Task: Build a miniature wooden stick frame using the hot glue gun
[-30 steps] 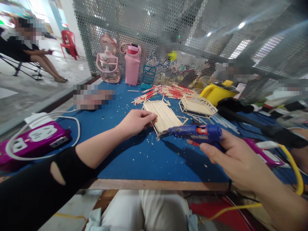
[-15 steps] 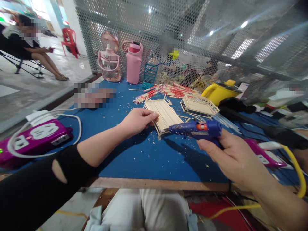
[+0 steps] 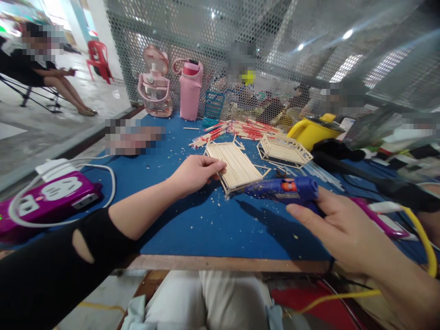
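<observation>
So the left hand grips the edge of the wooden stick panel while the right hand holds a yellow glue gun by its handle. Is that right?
Not quite: the glue gun is blue, not yellow, as the head view shows. The right hand does hold it by its handle, and the left hand grips the edge of the wooden stick panel.

No legible text, number or brand. The glue gun (image 3: 268,189) bears a pale label (image 3: 288,195) on its side, any lettering too small and blurred to read.
</observation>
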A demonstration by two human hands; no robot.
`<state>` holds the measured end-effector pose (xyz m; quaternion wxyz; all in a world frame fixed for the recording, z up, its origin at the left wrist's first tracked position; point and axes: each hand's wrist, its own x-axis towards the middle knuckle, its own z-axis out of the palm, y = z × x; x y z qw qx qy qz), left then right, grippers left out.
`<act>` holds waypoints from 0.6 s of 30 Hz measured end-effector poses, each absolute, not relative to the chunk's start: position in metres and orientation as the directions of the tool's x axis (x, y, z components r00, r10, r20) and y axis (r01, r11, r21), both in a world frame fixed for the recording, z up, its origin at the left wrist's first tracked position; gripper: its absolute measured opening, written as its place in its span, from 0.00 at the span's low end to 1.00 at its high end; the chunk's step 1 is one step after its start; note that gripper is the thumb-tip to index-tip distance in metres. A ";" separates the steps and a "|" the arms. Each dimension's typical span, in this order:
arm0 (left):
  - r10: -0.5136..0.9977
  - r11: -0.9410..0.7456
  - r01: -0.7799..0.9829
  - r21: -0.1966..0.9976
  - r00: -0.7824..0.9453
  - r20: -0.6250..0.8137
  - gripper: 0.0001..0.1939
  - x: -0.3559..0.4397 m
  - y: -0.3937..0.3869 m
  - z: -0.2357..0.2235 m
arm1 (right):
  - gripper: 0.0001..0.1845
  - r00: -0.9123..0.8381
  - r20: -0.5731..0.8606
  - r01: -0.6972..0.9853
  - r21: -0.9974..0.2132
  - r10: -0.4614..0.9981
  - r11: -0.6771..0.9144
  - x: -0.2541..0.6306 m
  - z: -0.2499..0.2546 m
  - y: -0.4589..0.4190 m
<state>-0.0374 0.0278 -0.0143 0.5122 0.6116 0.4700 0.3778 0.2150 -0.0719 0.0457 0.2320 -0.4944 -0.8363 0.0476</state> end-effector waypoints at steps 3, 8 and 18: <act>0.963 -0.031 0.166 0.986 0.269 -0.015 0.16 -0.037 0.027 -0.014 | 0.18 -0.366 0.401 0.866 -0.184 0.840 0.465 0.237 0.061 -0.067; 0.966 -0.093 0.090 0.992 0.248 0.068 0.19 -0.034 0.024 -0.010 | 0.32 -0.165 0.766 0.981 0.195 0.621 0.019 0.302 0.114 -0.002; 0.983 -0.094 0.137 0.986 0.168 0.070 0.32 -0.033 0.020 -0.010 | 0.24 -0.214 0.626 0.971 0.223 0.750 0.090 0.333 0.042 0.083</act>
